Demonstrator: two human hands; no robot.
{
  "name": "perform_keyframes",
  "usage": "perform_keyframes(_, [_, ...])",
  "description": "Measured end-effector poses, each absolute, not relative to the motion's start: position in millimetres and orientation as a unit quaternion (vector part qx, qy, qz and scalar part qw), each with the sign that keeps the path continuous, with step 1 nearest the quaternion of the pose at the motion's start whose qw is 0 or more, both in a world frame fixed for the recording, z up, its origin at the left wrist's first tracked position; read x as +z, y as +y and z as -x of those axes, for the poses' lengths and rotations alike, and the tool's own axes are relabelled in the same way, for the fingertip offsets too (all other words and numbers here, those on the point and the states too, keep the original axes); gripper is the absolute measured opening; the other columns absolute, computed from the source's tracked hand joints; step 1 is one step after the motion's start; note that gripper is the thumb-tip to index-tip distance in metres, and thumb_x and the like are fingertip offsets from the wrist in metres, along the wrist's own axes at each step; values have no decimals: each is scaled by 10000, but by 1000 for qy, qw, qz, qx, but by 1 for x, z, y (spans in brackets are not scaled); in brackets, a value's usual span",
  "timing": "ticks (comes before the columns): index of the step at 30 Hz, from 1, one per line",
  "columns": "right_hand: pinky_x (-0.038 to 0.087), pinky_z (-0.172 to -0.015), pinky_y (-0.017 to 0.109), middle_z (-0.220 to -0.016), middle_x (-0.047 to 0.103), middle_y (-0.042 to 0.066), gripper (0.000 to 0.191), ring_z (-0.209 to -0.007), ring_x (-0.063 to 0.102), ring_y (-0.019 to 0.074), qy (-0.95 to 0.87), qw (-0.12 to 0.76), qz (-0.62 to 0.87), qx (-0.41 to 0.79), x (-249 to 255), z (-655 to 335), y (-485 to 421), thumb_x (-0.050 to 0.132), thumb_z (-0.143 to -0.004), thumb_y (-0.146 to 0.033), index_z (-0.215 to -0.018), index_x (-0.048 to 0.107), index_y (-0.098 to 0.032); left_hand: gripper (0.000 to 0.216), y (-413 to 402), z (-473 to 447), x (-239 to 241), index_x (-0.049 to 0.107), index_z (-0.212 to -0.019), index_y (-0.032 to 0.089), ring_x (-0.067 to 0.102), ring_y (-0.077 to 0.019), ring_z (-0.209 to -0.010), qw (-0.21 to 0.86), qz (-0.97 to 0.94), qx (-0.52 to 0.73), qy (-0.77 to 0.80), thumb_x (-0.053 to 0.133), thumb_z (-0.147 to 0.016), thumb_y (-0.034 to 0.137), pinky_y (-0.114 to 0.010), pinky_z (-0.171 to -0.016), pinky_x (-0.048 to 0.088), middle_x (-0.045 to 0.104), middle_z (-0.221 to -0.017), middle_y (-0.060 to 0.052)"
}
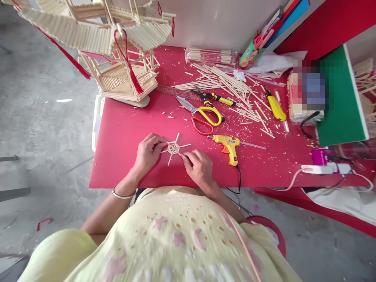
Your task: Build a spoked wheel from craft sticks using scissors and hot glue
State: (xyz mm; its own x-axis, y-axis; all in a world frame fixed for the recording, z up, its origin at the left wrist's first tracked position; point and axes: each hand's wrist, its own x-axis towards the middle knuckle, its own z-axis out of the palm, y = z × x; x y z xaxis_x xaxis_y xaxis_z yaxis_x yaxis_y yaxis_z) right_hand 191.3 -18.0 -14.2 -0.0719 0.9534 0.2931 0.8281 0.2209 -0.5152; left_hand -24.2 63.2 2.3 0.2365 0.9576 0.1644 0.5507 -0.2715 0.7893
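A small star-shaped frame of thin wooden sticks (173, 148) is in front of me, with spokes spreading from a woven-looking hexagonal centre. My left hand (147, 153) pinches a spoke at its upper left. On the opposite side, my right hand (199, 166) has thumb and forefinger closed on the lower right spoke tip. To the right of my right hand lies a yellow hot glue gun (227, 145) with a clear glue stick in its back. Scissors (202, 115) with red and yellow handles rest beyond the frame, beside yellow-and-black cutters (213, 97).
A tall pavilion model of sticks (123, 78) with red tassels stands at the back left. Loose sticks (229, 84) and crumbs cover the back of the red table (123, 129). A yellow utility knife (274, 103) and power strip (320, 169) are on the right.
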Motion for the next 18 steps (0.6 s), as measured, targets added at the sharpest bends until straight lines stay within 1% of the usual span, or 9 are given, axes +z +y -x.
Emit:
perform_keyframes(3, [514, -819, 296, -954, 725, 53, 175, -887, 673, 178, -704, 358, 599, 135, -2, -187, -14, 624, -1010, -326, -1121, 719, -228, 105, 61, 22, 9, 729, -889, 213, 644, -154, -812, 326, -712, 350, 514, 635, -935, 222, -280, -743, 498, 712, -921, -31])
perform_keyframes(6, [549, -854, 279, -993, 745, 38, 265, -896, 695, 153, -697, 422, 550, 184, 14, -179, -4, 644, -1004, -305, -1259, 672, -240, 105, 56, 18, 19, 740, -886, 215, 654, -155, -822, 334, -718, 377, 480, 650, -939, 228, -282, -741, 509, 712, -919, -41])
perform_keyframes(8, [562, -879, 268, -1024, 759, 31, 245, -926, 710, 140, -704, 455, 513, 187, 21, -173, 2, 638, -1006, -264, -1247, 683, -257, 103, 54, 16, 24, 748, -876, 216, 662, -158, -822, 339, -718, 400, 458, 671, -936, 249, -283, -738, 523, 709, -909, -47])
perform_keyframes(10, [570, -894, 276, -1049, 770, 34, 211, -962, 720, 147, -711, 480, 490, 154, 24, -169, 5, 646, -995, -223, -1190, 714, -266, 92, 52, 15, 28, 754, -866, 218, 666, -165, -841, 327, -692, 439, 471, 698, -922, 265, -289, -742, 532, 705, -915, -52])
perform_keyframes(12, [577, -900, 295, -1044, 778, 40, 217, -964, 724, 160, -710, 494, 487, 120, 24, -166, 5, 659, -981, -210, -1179, 726, -269, 78, 51, 15, 29, 749, -855, 218, 660, -166, -845, 315, -655, 475, 495, 718, -907, 266, -294, -741, 533, 692, -910, -48])
perform_keyframes(14, [585, -886, 305, -1036, 777, 46, 238, -935, 724, 164, -699, 493, 504, 123, 25, -165, 5, 657, -984, -238, -1211, 719, -273, 81, 50, 16, 30, 736, -851, 217, 648, -159, -820, 328, -639, 482, 502, 720, -906, 273, -295, -723, 532, 678, -888, -39])
perform_keyframes(16, [596, -831, 293, -1032, 764, 51, 306, -869, 713, 155, -678, 477, 534, 165, 27, -164, 4, 663, -986, -314, -1288, 683, -269, 110, 48, 15, 31, 725, -841, 216, 643, -157, -806, 356, -645, 469, 488, 712, -917, 295, -300, -720, 538, 672, -866, -36])
perform_keyframes(18, [594, -784, 274, -1029, 747, 49, 341, -835, 701, 143, -662, 458, 553, 217, 31, -163, 5, 657, -989, -380, -1310, 669, -264, 150, 46, 12, 34, 725, -835, 218, 650, -165, -818, 374, -652, 456, 476, 704, -927, 335, -313, -725, 551, 677, -870, -46])
